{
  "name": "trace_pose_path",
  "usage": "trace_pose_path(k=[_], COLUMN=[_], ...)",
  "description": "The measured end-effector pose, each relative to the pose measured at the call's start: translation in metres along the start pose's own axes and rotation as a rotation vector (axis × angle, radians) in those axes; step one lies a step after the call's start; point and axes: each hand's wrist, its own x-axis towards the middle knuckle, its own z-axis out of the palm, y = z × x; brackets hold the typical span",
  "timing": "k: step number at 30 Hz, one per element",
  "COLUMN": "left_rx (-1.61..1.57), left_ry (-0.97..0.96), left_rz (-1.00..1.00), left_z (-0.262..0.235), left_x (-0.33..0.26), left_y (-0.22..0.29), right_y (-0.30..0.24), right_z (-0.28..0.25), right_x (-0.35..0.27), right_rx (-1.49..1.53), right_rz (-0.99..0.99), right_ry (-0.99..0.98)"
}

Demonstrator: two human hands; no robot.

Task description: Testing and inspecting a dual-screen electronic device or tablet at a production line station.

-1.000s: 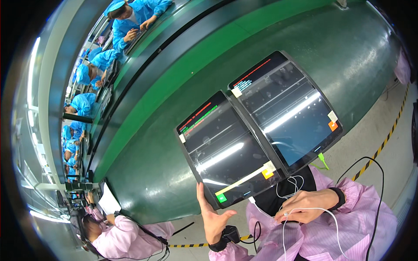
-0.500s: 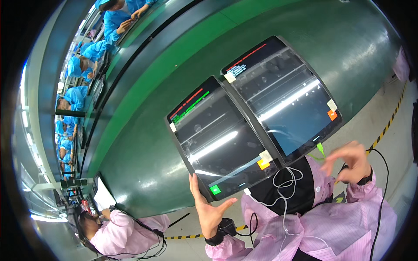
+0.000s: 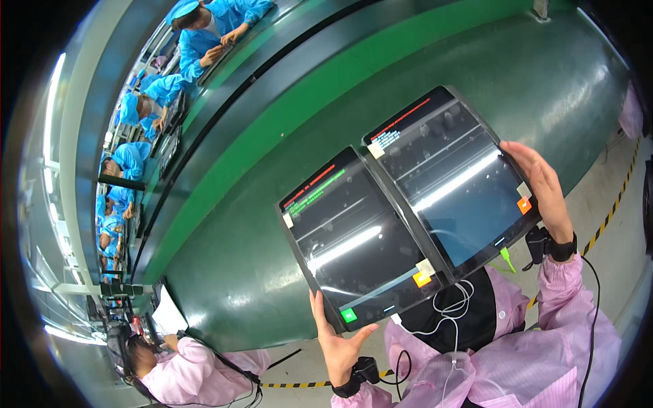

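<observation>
Two dark tablets lie side by side on the green table, their screens lit with small lines of text. Along the outer edge of the left tablet (image 3: 360, 238) rests my left hand (image 3: 338, 347), open, its thumb stretched out past the near corner. My right hand (image 3: 547, 194) is also open, with straight fingers against the outer edge of the right tablet (image 3: 452, 180). Paper stickers in cream, orange and green sit on the screens. A white cable (image 3: 435, 331) runs to the left tablet's near edge. A green cable plug (image 3: 505, 256) is at the right tablet's near edge.
The green tabletop (image 3: 238, 272) curves around the tablets. A person in pink (image 3: 190, 367) sits at the left, near a white sheet (image 3: 168, 311). People in blue (image 3: 211, 41) work along a line beyond the table. A black cable (image 3: 598, 313) hangs at my right.
My right hand has moved from beside the green plug up to the right tablet's outer edge. The left hand stays at the left tablet. The whole view has shifted slightly.
</observation>
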Motion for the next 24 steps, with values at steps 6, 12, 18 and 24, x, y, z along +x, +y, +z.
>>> trace_pose_path(k=[6, 12, 18, 24], left_rx=[-0.039, -0.035, 0.070, -0.176], left_ry=[-0.001, -0.003, -0.008, -0.012], left_rz=[0.005, -0.006, 0.020, 0.059], left_z=[0.001, 0.000, -0.001, 0.002], left_x=[0.001, 0.000, -0.002, 0.003], left_y=[-0.001, -0.002, -0.003, -0.006], right_y=[0.000, 0.001, 0.000, 0.005], right_z=[0.000, -0.005, -0.002, -0.003], right_x=[-0.002, -0.021, -0.027, -0.022], right_rx=[-0.053, -0.005, -0.077, -0.036], right_rz=[0.038, 0.049, 0.029, 0.031], right_ry=[-0.019, -0.053, 0.027, 0.075])
